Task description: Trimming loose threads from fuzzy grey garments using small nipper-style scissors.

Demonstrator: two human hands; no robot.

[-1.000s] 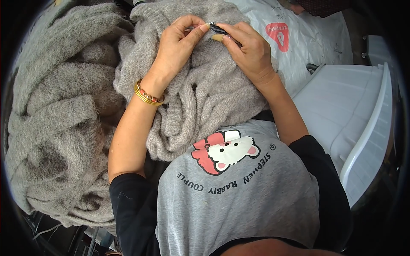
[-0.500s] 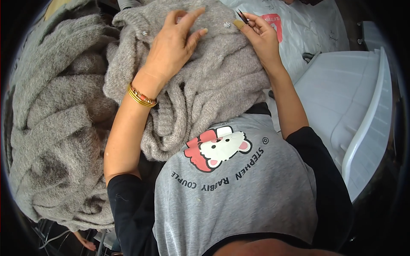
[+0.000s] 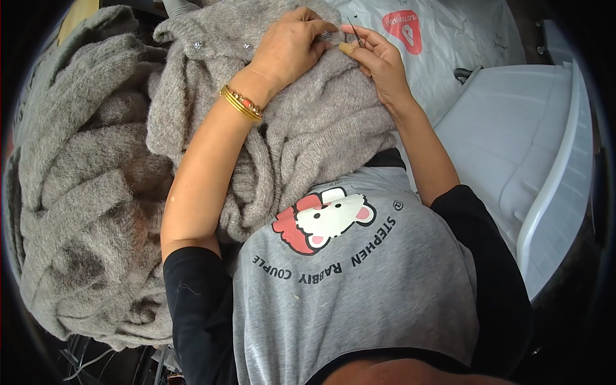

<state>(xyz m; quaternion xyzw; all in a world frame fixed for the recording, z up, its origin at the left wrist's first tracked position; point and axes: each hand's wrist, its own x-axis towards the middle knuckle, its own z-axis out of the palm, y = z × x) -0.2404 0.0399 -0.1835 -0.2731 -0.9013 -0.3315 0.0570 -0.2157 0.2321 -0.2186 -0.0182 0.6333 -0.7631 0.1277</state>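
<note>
A grey-beige knitted cardigan (image 3: 321,109) lies bunched across my lap, a row of sparkly round buttons (image 3: 198,45) along its upper edge. My left hand (image 3: 289,48), gold bangles at its wrist, pinches this edge beside the rightmost button (image 3: 325,34). Just to the right, my right hand (image 3: 383,67) holds a small dark pointed tool (image 3: 357,35), which looks like thread snips, its tips upward. A tan cover (image 3: 347,48) sits on a digit of that hand, close to the knit edge. The tool's handle is mostly hidden in the palm.
On the left rises a large heap of similar grey knitwear (image 3: 83,192). A white plastic bag (image 3: 449,45) with a red mark lies beyond my right hand. To the right stands a whitish plastic bin (image 3: 513,128) with a raised rim.
My left hand has moved right and its spread fingers have closed on the knit by the button. The cardigan edge has shifted left. My right hand has come slightly lower and left.
</note>
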